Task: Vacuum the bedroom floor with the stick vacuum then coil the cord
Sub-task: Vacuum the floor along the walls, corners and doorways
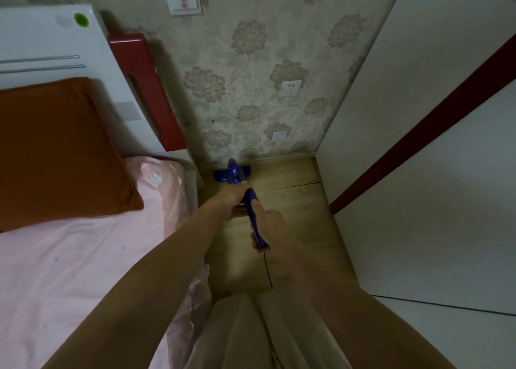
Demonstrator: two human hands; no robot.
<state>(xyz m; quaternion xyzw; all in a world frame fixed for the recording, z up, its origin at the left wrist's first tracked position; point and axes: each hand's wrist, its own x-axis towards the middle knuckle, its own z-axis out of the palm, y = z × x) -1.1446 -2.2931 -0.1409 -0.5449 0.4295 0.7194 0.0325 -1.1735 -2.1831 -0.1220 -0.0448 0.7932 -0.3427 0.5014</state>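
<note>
Both hands wrap the blue stick vacuum (252, 209), left hand (233, 201) low to steer, right hand (269, 225) at the handle end to push; its head sits on the wooden floor (296, 201) against the wallpapered wall (251, 89), reaching the corner by the bed (83, 257)

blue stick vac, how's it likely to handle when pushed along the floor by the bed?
The stick vacuum probably acts as one stiff piece: its blue body runs straight to the floor head. It likely needs steadying, since both the left hand and right hand hold it. The thin black cord looks floppy and may trail underfoot.
</note>
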